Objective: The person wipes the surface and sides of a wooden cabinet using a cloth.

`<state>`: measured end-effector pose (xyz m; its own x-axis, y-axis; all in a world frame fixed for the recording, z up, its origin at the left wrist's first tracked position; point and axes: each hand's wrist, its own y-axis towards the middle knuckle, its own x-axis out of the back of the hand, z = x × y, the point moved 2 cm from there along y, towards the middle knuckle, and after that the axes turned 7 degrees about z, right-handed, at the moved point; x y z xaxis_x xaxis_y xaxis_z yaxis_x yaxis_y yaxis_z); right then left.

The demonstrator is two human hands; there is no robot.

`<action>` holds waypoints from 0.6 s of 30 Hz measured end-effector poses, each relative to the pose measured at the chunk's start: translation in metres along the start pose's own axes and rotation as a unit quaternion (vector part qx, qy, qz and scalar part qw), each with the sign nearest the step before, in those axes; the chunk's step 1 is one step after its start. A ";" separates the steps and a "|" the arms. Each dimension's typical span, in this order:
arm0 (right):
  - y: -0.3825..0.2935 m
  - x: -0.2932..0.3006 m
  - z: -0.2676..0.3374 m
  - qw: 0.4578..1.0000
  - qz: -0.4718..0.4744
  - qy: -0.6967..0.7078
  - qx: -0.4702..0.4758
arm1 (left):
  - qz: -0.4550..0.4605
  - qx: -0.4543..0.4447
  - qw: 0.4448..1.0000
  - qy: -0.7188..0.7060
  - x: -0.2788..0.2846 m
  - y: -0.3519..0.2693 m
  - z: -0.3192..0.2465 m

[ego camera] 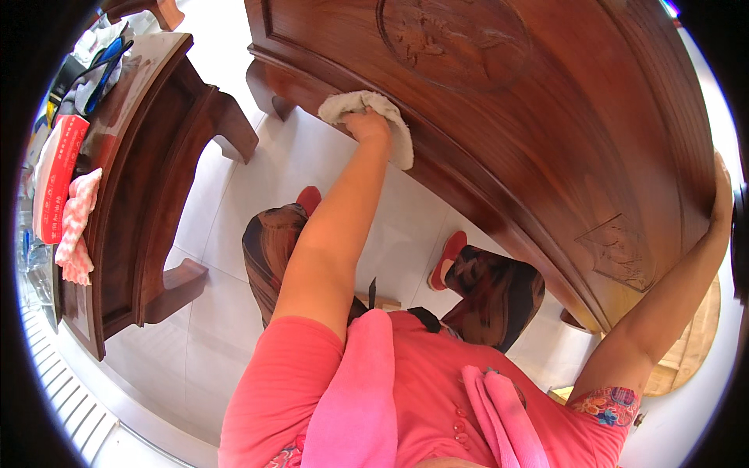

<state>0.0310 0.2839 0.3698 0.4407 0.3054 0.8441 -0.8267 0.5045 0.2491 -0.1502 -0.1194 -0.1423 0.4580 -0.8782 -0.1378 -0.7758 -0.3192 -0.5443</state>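
My left hand [370, 125] holds a whitish fleece cloth [398, 140] against the lower moulding of a dark, polished wooden furniture panel [526, 140]. Some of the cloth hangs below the hand, and the fingertips are partly hidden in its folds. The panel carries a carved oval [453, 44] and a smaller carved diamond [615, 251]. At the far right, my right hand [723, 184] lies along the panel's outer edge; its fingers are too hidden to show whether they grip it.
To the left stands a low wooden table [158, 169] with curved legs. On it lie a red and white tissue box [58, 175], a pink-and-white cloth [79, 225] and dark blue-trimmed fabric [96, 82]. Below is a tiled floor [234, 327]; a round wooden stool top [690, 345] shows right.
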 end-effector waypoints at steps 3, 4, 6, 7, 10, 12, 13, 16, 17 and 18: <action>0.004 0.004 0.002 1.000 0.007 0.002 -0.002 | -0.034 0.035 0.997 0.061 0.024 0.009 -0.050; 0.006 0.005 0.007 1.000 0.009 0.003 0.000 | -0.070 0.012 0.993 0.099 0.027 0.033 -0.052; 0.008 0.007 0.011 1.000 0.013 0.003 -0.001 | -0.106 0.030 0.994 0.016 0.029 0.070 -0.058; 0.008 0.008 0.009 1.000 0.013 0.003 -0.006 | -0.120 0.039 0.992 -0.021 0.030 0.076 -0.064; 0.008 0.012 0.005 1.000 0.014 0.004 -0.020 | -0.166 0.036 0.984 0.058 0.043 0.092 -0.095; 0.006 0.017 -0.002 0.999 0.012 0.004 -0.037 | -0.128 -0.002 0.988 0.085 0.046 0.103 -0.113; 0.007 0.016 0.001 0.999 0.018 0.012 -0.037 | -0.141 -0.032 0.984 0.100 0.058 0.126 -0.113; 0.011 0.026 -0.007 0.999 0.026 0.011 -0.036 | -0.197 -0.117 0.965 0.130 0.074 0.179 -0.114; 0.012 0.034 -0.013 0.999 0.026 0.010 -0.040 | -0.184 -0.148 0.965 0.115 0.074 0.192 -0.113; 0.012 0.040 -0.018 0.999 0.028 0.012 -0.043 | -0.172 -0.179 0.964 0.097 0.077 0.204 -0.114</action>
<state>0.0447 0.3171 0.3980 0.4036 0.3535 0.8439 -0.8174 0.5537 0.1590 -0.3224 -0.2930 -0.1694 0.6523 -0.7372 0.1761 -0.7083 -0.6756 -0.2045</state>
